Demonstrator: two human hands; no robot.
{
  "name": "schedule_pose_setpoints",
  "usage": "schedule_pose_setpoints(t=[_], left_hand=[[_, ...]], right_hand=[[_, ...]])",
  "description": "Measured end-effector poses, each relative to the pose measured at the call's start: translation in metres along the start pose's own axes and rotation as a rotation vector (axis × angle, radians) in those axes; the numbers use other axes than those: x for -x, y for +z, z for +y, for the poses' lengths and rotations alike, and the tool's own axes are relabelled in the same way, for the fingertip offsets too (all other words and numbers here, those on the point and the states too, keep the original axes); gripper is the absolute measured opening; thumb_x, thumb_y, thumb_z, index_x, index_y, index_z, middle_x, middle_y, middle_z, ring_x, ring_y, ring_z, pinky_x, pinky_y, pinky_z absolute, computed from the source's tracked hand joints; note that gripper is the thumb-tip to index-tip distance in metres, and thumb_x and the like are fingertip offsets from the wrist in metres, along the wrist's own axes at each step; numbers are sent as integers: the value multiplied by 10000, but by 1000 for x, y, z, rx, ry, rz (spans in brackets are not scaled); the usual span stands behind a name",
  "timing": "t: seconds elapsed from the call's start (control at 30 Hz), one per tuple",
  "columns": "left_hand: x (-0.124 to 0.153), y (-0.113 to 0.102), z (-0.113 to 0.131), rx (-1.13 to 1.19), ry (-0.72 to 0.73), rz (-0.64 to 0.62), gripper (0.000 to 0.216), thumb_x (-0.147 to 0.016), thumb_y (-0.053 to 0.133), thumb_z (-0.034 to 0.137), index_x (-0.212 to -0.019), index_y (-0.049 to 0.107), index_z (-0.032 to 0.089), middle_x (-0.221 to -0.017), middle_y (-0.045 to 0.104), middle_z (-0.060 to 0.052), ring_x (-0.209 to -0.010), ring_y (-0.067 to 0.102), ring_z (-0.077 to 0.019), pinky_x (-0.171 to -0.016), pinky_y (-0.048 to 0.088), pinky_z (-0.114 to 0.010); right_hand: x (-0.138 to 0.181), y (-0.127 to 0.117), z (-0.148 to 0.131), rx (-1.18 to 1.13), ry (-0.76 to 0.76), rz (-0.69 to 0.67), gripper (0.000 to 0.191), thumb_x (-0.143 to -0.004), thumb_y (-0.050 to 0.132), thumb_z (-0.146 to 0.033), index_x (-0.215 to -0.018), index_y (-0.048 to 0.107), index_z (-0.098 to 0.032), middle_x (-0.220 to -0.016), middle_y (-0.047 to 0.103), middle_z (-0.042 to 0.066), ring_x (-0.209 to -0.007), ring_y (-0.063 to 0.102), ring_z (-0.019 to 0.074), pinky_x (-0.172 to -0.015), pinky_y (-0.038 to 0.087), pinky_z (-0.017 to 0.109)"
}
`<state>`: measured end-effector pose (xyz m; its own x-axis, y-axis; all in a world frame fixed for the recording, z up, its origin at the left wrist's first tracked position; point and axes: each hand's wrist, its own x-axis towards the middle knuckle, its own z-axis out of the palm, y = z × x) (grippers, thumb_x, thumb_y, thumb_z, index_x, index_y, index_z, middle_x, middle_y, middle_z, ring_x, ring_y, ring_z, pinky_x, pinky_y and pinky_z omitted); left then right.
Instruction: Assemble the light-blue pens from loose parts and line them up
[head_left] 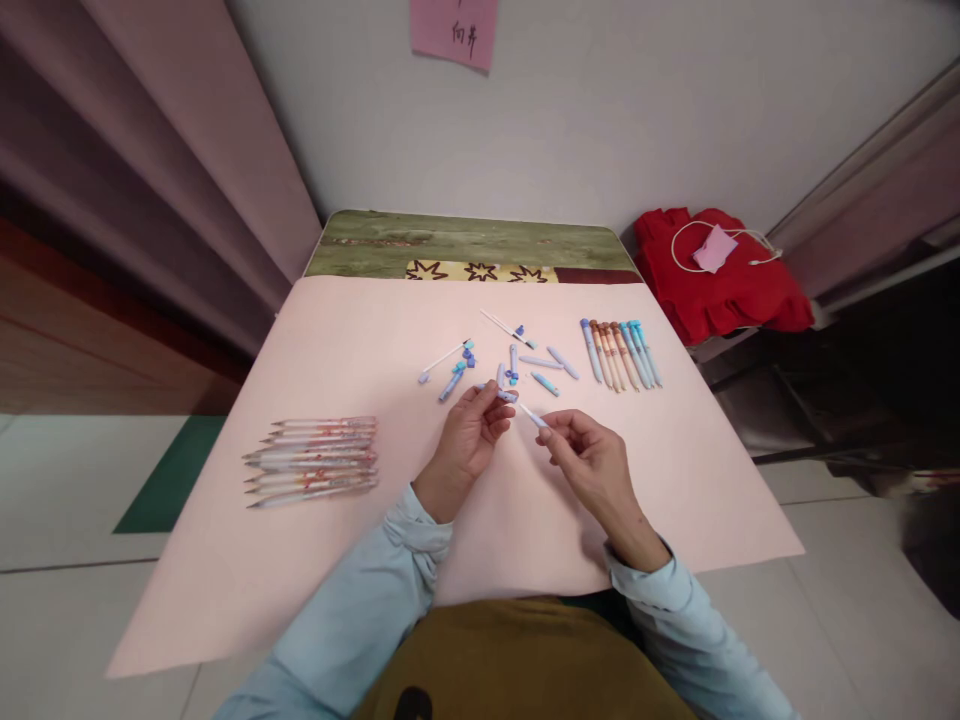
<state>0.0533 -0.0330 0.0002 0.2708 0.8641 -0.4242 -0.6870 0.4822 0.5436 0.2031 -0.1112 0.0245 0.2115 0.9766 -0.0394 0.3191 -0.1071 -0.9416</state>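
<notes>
My left hand pinches a blue-lavender pen barrel between thumb and fingers, its end pointing right. Facing it, my right hand grips a lavender pen tip section from which a thin white piece sticks out toward the barrel. The two parts come very close; whether they touch I cannot tell. Just beyond my hands lie loose pen parts: a lavender barrel piece, a blue tip section, a patterned barrel, and small blue caps. White refills lie among them.
A row of capped blue and brown pens lies at the right. Several white patterned pencil-like pens are lined up at the left. Pink paper covers the table. Behind stands a wall; a red cloth with a cable is at the far right.
</notes>
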Motion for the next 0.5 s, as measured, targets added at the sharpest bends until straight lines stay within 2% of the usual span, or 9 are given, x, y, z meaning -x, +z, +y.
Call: schedule_pose_setpoints(t=[0.27,0.4,0.5], left_hand=[[5,1,-4,-179,89,-57,322,-706,823,351,-823,603,148,-774,725,-23,-536,648,-82,-464,506,-161],[7,2,-7,-280,117,-76,332,-717,808,379,-821,594,148,-788,726,-38,-537,658,-98,-457,513,-176],[8,2,-9,-269,85,-83,340,-711,814,375,-836,594,147,-773,717,-28,-547,665,-98,-459,513,-168]], right_hand=[[0,-2,1,163,-54,35,223,-848,609,-378,-913,719,-195,-739,716,10,-567,555,135,-541,422,248],[0,-3,-1,280,-99,64,199,-855,621,-361,-937,744,-228,-773,740,-1,-593,601,144,-584,445,257],[-2,-1,-1,360,-165,114,215,-876,607,-363,-985,755,-252,-883,764,12,-677,653,164,-642,475,273]])
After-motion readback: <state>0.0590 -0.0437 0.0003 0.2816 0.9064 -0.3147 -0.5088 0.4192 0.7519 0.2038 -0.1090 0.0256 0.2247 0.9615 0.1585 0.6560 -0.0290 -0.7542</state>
